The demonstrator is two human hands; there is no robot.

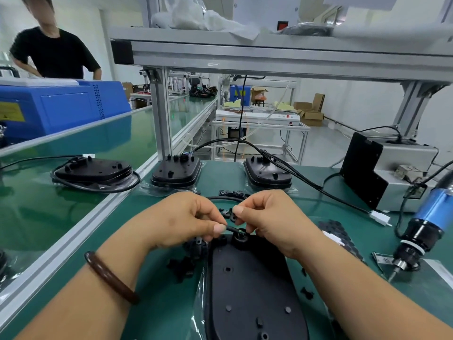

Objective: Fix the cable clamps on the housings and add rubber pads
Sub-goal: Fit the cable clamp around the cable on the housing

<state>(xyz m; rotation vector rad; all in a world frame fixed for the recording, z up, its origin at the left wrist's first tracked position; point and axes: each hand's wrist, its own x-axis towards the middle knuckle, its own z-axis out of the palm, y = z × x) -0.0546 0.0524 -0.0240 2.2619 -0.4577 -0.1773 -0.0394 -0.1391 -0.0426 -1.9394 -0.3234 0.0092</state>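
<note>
Finding 1, grip. The left hand [181, 219] is closed in a pinch, thumb and forefinger clamped on the black cable [231, 228]. The right hand [272, 217] has its fingers curled in on the same cable's far end. I cannot tell whether a clamp piece also sits under those fingers, as they hide it.

Finding 2, location. The held stretch of cable lies over the far end of the near housing [245, 285], which lies flat on the green bench with its long axis running away from me. The cable end sits at a round boss [241, 239] on that far end, touching it or just above it. I cannot say which.

Finding 3, governing relation. The short held stretch runs across the housing, from the left thumb down and rightward to the boss, so it lies crosswise to the housing's length. The right hand is nearer the boss. The left holds the cable a little back from it. I judge the next move is to seat the cable end, with the right hand guiding and the left feeding.

Finding 4, supplies. Loose clamps [182, 266] lie just left of the housing. A sheet of rubber pads [335, 229] lies to its right, and the electric screwdriver [426, 224] lies well beyond the sheet, in neither hand
</note>
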